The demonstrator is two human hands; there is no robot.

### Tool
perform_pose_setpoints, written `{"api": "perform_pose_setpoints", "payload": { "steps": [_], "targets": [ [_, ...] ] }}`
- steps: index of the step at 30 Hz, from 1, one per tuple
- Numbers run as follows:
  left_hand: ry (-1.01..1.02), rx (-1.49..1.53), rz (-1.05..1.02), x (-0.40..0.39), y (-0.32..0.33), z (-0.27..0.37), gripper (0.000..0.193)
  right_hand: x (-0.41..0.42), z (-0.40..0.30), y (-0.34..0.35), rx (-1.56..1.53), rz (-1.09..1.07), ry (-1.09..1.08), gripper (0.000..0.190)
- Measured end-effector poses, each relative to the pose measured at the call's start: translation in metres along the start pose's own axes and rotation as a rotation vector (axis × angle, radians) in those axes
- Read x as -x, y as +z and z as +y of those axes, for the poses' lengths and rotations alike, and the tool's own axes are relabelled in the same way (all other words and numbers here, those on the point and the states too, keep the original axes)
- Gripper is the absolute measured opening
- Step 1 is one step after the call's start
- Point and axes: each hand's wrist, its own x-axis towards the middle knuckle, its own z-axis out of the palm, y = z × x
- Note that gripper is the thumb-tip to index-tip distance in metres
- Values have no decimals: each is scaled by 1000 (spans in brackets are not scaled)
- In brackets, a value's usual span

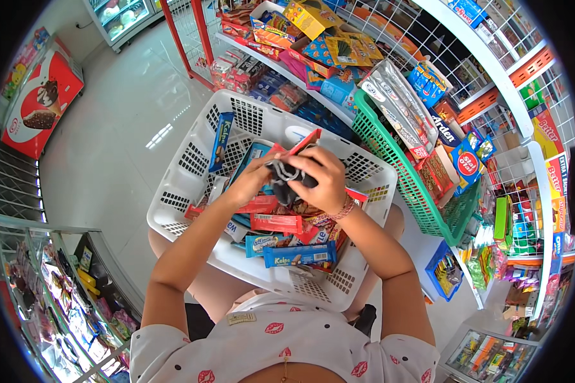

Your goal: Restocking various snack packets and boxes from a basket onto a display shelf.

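Observation:
Both my hands are raised over a white plastic basket (272, 122) resting on my lap. Between them is a black, soft-looking item (283, 191) with pale trim; its exact kind is unclear. My left hand (253, 181) pinches its left side, and my right hand (323, 178) grips the right. Beneath them lie wrapped snack bars, among them a red-wrapped bar (276, 223) and a blue Kalpa wafer bar (300, 254) near the front. Another Kalpa bar (221, 142) leans against the basket's left wall. My hands hide part of the contents.
A green plastic basket (448, 230) filled with snack boxes stands close on the right. Behind the white basket, a shelf (268, 60) holds heaped snack packs. A glass display case (72, 277) is at lower left, and a red ice cream freezer (43, 103) stands farther off.

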Motion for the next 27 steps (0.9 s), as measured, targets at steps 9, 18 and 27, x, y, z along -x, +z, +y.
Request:
{"api": "perform_pose_setpoints", "payload": {
  "steps": [9,18,27],
  "targets": [
    [62,31,21,3,13,8,42,-4,24,-14,-16,183,184,26],
    [130,-183,49,5,11,11,36,1,28,-8,-6,103,256,28],
    [127,121,-25,4,7,20,34,9,62,-16,-463,233,702,21]
  ]
}}
